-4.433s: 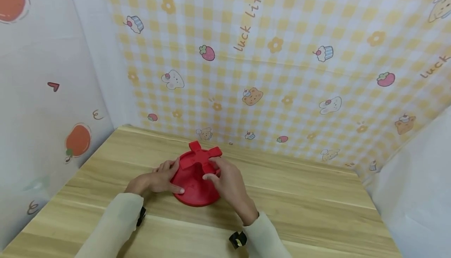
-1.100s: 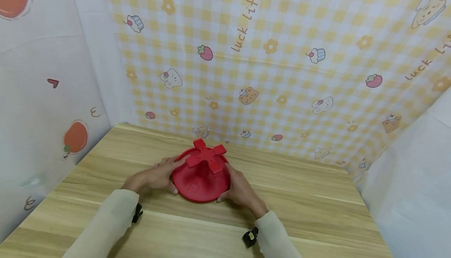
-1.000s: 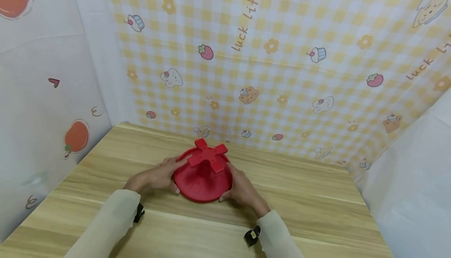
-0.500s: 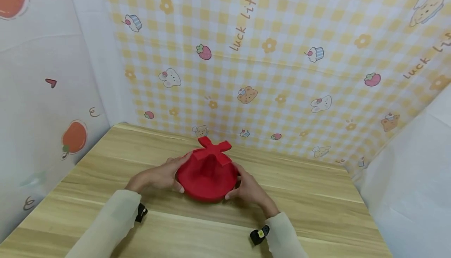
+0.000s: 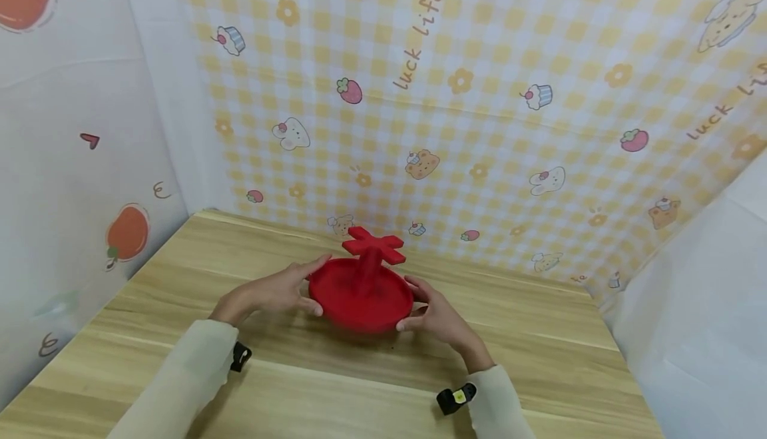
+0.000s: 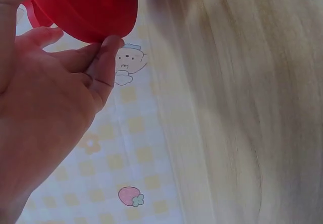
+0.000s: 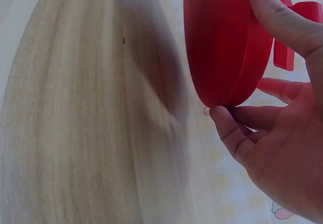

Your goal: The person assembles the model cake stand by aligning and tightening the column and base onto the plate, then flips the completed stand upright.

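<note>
A red round shallow dish [image 5: 392, 296] carries a central post topped by a flat red cross [image 5: 373, 244]. My left hand [image 5: 277, 296] grips its rim on the left, thumb toward me. On the opposite side my right hand [image 5: 440, 318] holds the rim between thumb and fingers. Both wrist views show the red dish [image 7: 217, 47] raised off the table, with fingertips of the left hand [image 6: 55, 98] and the right hand [image 7: 282, 143] under its edge. The cross stands on the side facing up and toward the back wall.
The wood-grain table [image 5: 527, 346] lies below, with a small dark speck [image 7: 124, 41] on it. A yellow checked cloth [image 5: 467, 119] hangs behind. White sheets close off the left side [image 5: 72, 92] and the right side [image 5: 707, 306]. Black straps sit at both wrists.
My right hand has gone from the cross to the dish's right rim. The dish has risen off the table, shifted right, and tipped so the post and cross stand more upright.
</note>
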Action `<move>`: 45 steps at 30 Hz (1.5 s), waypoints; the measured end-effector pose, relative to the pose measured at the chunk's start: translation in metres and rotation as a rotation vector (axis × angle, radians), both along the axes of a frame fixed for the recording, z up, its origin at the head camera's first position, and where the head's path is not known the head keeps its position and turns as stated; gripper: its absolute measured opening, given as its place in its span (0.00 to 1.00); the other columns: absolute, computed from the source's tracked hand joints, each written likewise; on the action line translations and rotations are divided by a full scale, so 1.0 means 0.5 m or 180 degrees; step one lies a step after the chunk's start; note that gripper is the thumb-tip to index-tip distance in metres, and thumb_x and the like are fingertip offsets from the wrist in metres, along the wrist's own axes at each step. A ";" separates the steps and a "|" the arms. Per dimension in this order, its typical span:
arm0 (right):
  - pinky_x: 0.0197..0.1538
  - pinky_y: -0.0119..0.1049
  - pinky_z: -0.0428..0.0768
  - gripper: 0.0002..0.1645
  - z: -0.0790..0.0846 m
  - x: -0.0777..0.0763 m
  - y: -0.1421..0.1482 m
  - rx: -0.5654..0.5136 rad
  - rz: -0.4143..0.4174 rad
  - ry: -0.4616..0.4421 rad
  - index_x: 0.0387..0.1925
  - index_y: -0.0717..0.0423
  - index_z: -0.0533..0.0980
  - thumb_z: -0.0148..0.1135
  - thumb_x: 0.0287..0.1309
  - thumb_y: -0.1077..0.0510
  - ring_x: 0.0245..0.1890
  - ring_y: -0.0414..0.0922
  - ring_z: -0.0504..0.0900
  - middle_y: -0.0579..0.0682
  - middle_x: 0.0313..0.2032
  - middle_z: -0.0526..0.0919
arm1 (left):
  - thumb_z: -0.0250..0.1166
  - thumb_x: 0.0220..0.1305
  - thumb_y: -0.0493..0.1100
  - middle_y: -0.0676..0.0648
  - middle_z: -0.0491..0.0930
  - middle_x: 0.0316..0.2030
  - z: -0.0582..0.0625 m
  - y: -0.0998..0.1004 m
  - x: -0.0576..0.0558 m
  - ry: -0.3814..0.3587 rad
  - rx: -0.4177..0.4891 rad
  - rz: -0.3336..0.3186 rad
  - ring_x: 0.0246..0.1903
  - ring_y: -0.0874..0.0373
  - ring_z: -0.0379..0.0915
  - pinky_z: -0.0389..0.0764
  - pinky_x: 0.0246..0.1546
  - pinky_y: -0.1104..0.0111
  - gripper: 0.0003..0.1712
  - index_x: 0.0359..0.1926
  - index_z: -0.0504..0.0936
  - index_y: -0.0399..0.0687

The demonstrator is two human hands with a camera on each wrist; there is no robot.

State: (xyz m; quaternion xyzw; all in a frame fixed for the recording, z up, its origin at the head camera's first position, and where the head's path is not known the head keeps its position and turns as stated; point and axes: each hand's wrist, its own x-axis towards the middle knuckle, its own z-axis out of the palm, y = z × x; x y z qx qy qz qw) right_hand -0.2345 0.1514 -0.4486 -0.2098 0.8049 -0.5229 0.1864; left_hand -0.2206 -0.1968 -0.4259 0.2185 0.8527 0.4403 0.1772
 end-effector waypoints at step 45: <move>0.68 0.57 0.65 0.35 0.052 -0.001 0.040 -0.0084 -0.0443 -0.0102 0.74 0.54 0.58 0.49 0.74 0.43 0.66 0.57 0.71 0.60 0.69 0.68 | 0.48 0.78 0.56 0.35 0.61 0.71 0.028 0.040 -0.002 0.0295 0.0286 0.0385 0.65 0.35 0.66 0.70 0.62 0.44 0.36 0.75 0.58 0.38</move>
